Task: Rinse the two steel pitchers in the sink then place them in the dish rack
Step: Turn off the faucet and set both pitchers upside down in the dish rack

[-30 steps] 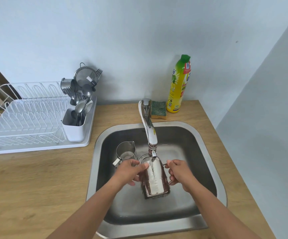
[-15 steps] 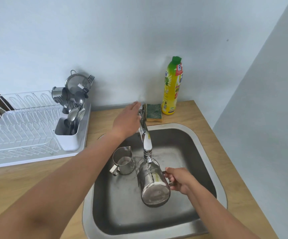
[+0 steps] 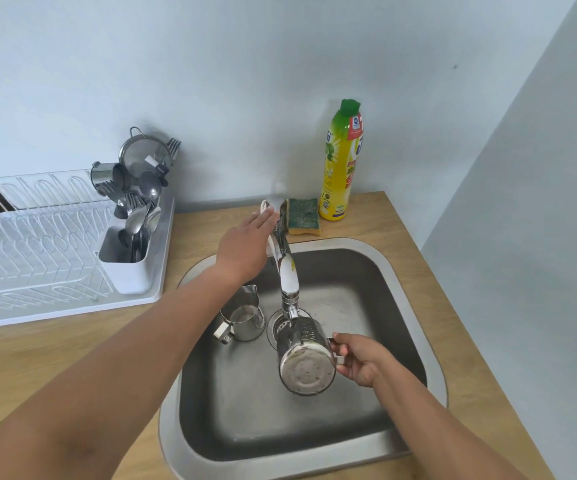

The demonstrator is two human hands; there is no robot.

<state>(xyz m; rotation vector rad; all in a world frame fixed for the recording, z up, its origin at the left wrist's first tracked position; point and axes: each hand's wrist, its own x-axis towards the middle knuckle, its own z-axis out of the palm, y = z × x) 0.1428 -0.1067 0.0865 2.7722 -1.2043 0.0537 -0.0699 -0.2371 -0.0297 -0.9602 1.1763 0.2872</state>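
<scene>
One wooden worktop [image 3: 55, 368] carries one steel sink [image 3: 429, 327] towards its right edge and one white dish rack [image 3: 38, 258] at its left edge, with a crowded cutlery holder [image 3: 124, 268]. Two pitchers are in the sink. The larger pitcher [image 3: 306, 362] is tipped under the tap [image 3: 289, 275], and the right hand [image 3: 363, 358] grips its handle. The smaller pitcher [image 3: 244, 315] stands upright just to its left. The left hand [image 3: 245, 244] reaches flat-fingered to the tap lever. One soap bottle [image 3: 342, 161] and one sponge [image 3: 303, 216] sit at the back edge.
</scene>
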